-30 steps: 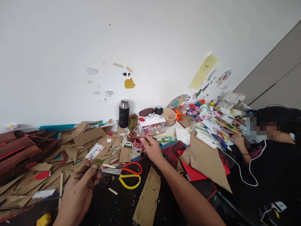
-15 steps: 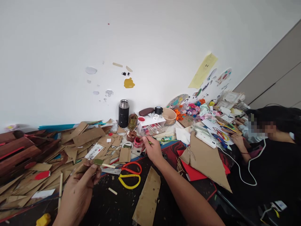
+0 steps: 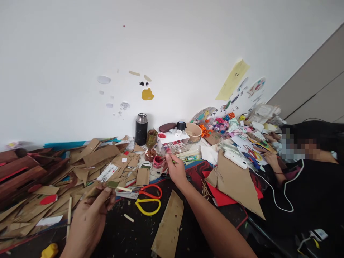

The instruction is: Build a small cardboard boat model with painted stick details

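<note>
My left hand pinches a small stick with a green-painted end. My right hand is closed round a thin brush, beside a small pot of dark red paint. Left of that pot sits a brown pot, and below it a shallow dish with dark green paint. Scissors with one red and one yellow handle lie between my hands. A long cardboard strip rests on the dark table surface near my right forearm.
Cardboard scraps heap up at the left. A black flask stands by the wall. Right of my forearm lie a large cardboard piece and red card. A person sits at the right with hands on papers.
My right hand has shifted slightly to the right, away from the red paint pot, with the brush still held. My left hand has hardly moved.
</note>
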### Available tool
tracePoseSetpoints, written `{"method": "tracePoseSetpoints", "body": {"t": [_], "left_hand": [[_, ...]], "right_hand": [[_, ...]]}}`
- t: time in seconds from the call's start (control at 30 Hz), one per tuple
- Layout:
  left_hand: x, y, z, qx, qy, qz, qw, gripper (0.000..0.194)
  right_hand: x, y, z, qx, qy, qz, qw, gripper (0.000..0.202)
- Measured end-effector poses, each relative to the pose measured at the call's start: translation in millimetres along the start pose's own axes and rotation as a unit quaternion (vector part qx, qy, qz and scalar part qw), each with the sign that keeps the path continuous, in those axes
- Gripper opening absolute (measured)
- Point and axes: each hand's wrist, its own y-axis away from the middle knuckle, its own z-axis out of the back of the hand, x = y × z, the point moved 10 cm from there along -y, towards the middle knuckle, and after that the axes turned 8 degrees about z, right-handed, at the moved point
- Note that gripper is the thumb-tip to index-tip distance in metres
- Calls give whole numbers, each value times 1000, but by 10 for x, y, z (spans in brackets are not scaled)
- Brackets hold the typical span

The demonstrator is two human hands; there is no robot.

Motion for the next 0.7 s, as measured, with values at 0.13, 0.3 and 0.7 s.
{"method": "tracePoseSetpoints", "body": {"t": [0.13,0.3,0.7], "left_hand": [[-18,-8,-30,14,-7,-12,1000,54],[-11,-12,3,12,2,-14,1000,53],[-23,9,-33,7,-8,-6,1000,52]], "right_hand": [[-31,0,-77,14,4,5,1000,60],[-76,4,-62,10,17,1,1000,57],[-27,12,-147,30,34,22,999,56]]}}
